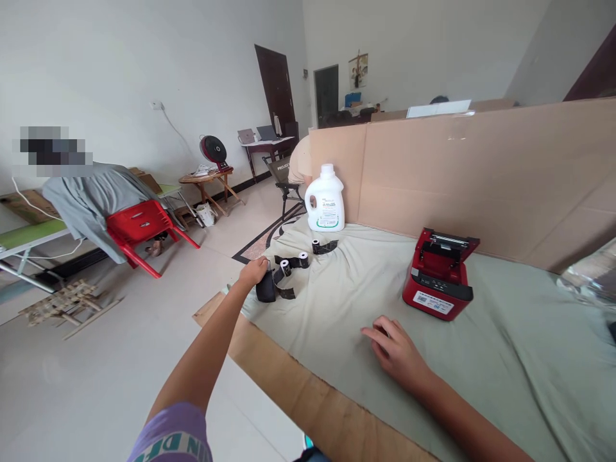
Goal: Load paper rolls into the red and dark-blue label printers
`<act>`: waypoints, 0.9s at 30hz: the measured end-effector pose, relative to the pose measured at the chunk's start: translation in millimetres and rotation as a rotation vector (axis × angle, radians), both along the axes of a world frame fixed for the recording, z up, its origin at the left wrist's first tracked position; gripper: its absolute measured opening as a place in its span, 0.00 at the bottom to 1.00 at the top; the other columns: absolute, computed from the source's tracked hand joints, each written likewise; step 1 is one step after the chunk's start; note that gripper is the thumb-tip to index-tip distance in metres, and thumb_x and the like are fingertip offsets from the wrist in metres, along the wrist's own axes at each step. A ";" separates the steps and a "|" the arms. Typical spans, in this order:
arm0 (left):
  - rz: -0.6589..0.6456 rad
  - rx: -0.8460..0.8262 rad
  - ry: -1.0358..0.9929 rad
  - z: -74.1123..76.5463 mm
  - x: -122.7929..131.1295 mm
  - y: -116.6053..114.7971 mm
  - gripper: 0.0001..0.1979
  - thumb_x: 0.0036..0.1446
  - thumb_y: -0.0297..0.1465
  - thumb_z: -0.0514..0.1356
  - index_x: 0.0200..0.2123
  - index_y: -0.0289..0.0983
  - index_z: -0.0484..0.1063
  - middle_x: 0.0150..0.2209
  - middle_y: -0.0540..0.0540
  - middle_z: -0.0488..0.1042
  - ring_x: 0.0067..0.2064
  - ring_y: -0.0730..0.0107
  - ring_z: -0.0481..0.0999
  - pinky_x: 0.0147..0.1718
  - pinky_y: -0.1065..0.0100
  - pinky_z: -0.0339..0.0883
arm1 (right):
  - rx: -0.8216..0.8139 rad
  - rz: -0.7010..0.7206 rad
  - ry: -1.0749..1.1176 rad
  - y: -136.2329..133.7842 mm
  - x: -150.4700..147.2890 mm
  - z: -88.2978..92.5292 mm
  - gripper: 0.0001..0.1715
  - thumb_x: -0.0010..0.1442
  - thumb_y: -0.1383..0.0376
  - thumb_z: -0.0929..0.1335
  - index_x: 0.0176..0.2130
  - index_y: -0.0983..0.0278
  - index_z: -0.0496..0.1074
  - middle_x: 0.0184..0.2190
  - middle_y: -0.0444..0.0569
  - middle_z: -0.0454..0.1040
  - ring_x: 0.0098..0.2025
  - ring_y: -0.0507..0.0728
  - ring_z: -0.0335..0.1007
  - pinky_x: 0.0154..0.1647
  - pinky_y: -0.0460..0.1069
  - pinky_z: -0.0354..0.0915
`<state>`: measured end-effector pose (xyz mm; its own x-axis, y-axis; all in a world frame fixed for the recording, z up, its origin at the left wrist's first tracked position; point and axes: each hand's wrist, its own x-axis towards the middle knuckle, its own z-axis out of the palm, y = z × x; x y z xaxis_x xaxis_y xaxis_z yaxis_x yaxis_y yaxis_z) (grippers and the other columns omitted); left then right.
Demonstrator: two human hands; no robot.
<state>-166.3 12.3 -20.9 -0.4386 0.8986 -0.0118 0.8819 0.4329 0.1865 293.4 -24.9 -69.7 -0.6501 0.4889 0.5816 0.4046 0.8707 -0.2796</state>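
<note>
My left hand (254, 272) is closed at the far left edge of the cloth, at the top of a black paper roll (265, 289); the fingers hide part of it. Close to it stand two more black paper rolls with white ends, one (285, 269) with its strip curling out and another (303, 260) just behind. A third roll (316, 246) lies farther back, a dark strip trailing to the right. My right hand (392, 350) hovers over or rests on the cloth, fingers loosely bent and apart, holding nothing. Beyond it sits a red receipt printer (436, 282) with its lid raised.
A white detergent jug (327, 202) stands at the back, before a tall cardboard panel (433, 167). Pale green cloth (327, 321) covers the table, whose wooden edge (308, 398) shows in front. At left, a person in grey sits on a red chair (144, 228). Clear plastic wrapping (591, 276) lies far right.
</note>
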 end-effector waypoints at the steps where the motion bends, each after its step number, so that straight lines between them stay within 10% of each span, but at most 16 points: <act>1: 0.014 -0.018 0.006 -0.1 1.6 -1.2 0.21 0.67 0.37 0.42 0.48 0.42 0.73 0.52 0.40 0.77 0.54 0.52 0.75 0.48 0.57 0.69 | -0.005 0.001 0.000 -0.5 0.2 0.0 0.21 0.61 0.78 0.62 0.47 0.60 0.73 0.37 0.51 0.69 0.36 0.56 0.65 0.36 0.50 0.66; 15: 0.009 0.074 0.186 29.8 45.0 -2.7 0.25 0.66 0.42 0.44 0.55 0.41 0.72 0.56 0.39 0.75 0.60 0.50 0.70 0.60 0.50 0.56 | -0.032 -0.019 0.038 -1.1 1.2 1.1 0.20 0.62 0.77 0.62 0.47 0.60 0.73 0.37 0.51 0.69 0.35 0.55 0.64 0.36 0.50 0.65; 27: -0.092 0.070 0.021 36.7 82.9 8.0 0.21 0.57 0.43 0.60 0.51 0.40 0.69 0.42 0.43 0.80 0.47 0.54 0.78 0.41 0.65 0.67 | -0.149 0.016 0.084 -2.8 1.4 14.2 0.16 0.65 0.73 0.61 0.44 0.60 0.74 0.35 0.50 0.70 0.35 0.55 0.66 0.38 0.51 0.62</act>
